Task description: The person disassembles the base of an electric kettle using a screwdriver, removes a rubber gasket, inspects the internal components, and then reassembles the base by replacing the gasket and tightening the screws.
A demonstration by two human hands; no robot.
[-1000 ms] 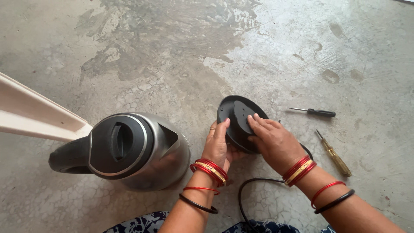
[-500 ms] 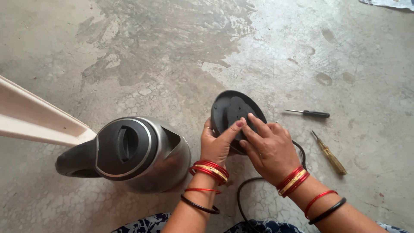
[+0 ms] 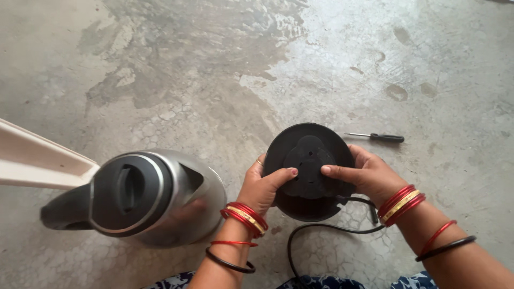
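At the centre of the concrete floor (image 3: 160, 69), slightly toward four o'clock, a round black kettle base (image 3: 309, 170) is being held up off the ground, its underside facing the camera. The left hand (image 3: 262, 187) is grasping the base's edge at nine o'clock, thumb pressing across the raised centre plate. The right hand (image 3: 369, 176) is grasping the edge at three o'clock, its thumb lying on the same plate, tip nearly meeting the other thumb. Both wrists are wearing red and gold bangles. A black cord (image 3: 310, 235) is running out from the base at five o'clock, looping over the floor toward six o'clock.

At nine o'clock from the base, a steel kettle (image 3: 144, 198) with a black lid and black handle is standing upright on the floor, just beside the left wrist. A pale flat board (image 3: 37, 160) is reaching in from the frame's nine o'clock edge, ending above the kettle's handle. At two o'clock from the base, a small black-handled screwdriver (image 3: 377, 137) is lying on the floor, near but apart from the right hand.
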